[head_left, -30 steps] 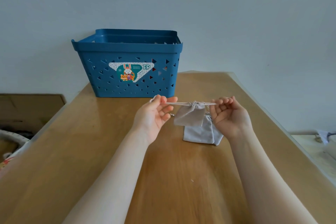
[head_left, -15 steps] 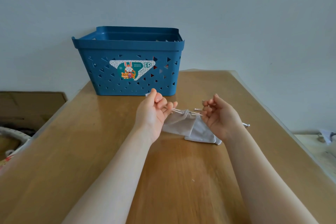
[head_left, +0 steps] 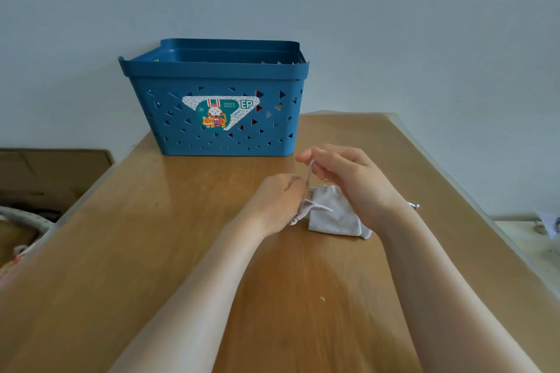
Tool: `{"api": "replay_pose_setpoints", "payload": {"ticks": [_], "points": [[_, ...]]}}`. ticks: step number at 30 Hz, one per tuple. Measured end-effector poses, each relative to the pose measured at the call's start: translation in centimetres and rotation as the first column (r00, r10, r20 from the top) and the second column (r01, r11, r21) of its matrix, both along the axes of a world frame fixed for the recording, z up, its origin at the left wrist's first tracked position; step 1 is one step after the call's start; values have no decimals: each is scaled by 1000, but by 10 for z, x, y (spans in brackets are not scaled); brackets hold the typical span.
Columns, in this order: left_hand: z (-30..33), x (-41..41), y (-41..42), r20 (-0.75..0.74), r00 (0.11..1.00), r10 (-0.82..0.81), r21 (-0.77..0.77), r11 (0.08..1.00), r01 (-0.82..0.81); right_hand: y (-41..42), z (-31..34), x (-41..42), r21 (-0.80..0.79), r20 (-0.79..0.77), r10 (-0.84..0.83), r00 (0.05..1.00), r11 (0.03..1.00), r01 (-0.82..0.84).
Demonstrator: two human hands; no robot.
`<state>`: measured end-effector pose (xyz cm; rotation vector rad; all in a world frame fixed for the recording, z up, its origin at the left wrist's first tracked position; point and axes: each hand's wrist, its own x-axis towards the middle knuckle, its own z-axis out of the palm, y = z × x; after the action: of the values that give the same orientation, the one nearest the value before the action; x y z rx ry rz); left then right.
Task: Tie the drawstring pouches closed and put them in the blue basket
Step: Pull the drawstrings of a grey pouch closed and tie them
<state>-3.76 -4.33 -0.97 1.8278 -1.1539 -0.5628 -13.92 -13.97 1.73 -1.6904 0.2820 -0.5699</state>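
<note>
A small grey drawstring pouch (head_left: pixel 309 209) is held low over the wooden table (head_left: pixel 151 236), partly hidden behind my left hand (head_left: pixel 280 200), whose fingers curl round its gathered neck. My right hand (head_left: pixel 342 172) pinches the pale drawstring (head_left: pixel 309 172) and holds it up above the pouch. Under the hands, a stack of flat grey pouches (head_left: pixel 336 218) lies on the table. The blue basket (head_left: pixel 218 76) with triangular holes stands at the table's far side, behind and left of my hands. What is inside the basket is hidden.
A pale wall rises right behind the basket. Cardboard (head_left: pixel 45 172) and clutter lie beyond the table's left edge. A low pale surface (head_left: pixel 536 239) with small items sits off the right edge. A loose metal-tipped cord end (head_left: pixel 413 206) shows beside my right wrist.
The cord was stretched level between both hands. My hands have since come together; the left turned palm-down onto the pouch's neck and the right lifted the cord upward. The pouch sank toward the table.
</note>
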Motion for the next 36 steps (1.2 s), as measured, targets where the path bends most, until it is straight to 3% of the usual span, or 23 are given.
{"api": "replay_pose_setpoints", "payload": {"ticks": [4, 7, 12, 14, 18, 23, 28, 32, 36], "points": [[1, -1, 1, 47, 992, -119, 29, 993, 118, 1, 0, 0, -13, -25, -18, 1000, 1000, 17], [3, -5, -1, 99, 989, -110, 58, 993, 104, 3, 0, 1, -1, -44, 16, 999, 1000, -16], [1, 1, -3, -19, 997, -78, 13, 997, 79, -1, -5, 1, -6, -109, 16, 994, 1000, -17], [0, 4, -2, -98, 992, -80, -23, 997, 78, -4, -7, -1, -94, -149, -2, 989, 996, -12], [3, 5, 1, -80, 992, -97, -14, 995, 96, -8, -8, -3, -196, -194, -55, 979, 981, 16], [3, 9, 0, -61, 993, -98, -1, 995, 98, -10, -9, -5, -206, -152, -79, 985, 977, 47], [2, 10, 0, -119, 989, -93, -28, 996, 91, -14, -10, -4, -173, -38, -222, 974, 962, 212], [-5, 17, 1, -251, 963, -100, -82, 993, 82, -13, -8, -6, -35, 27, -142, 990, 989, 143], [-8, 20, -1, -323, 939, -120, -152, 986, 74, -9, -5, -11, -40, 11, 57, 998, 998, -56]]}}
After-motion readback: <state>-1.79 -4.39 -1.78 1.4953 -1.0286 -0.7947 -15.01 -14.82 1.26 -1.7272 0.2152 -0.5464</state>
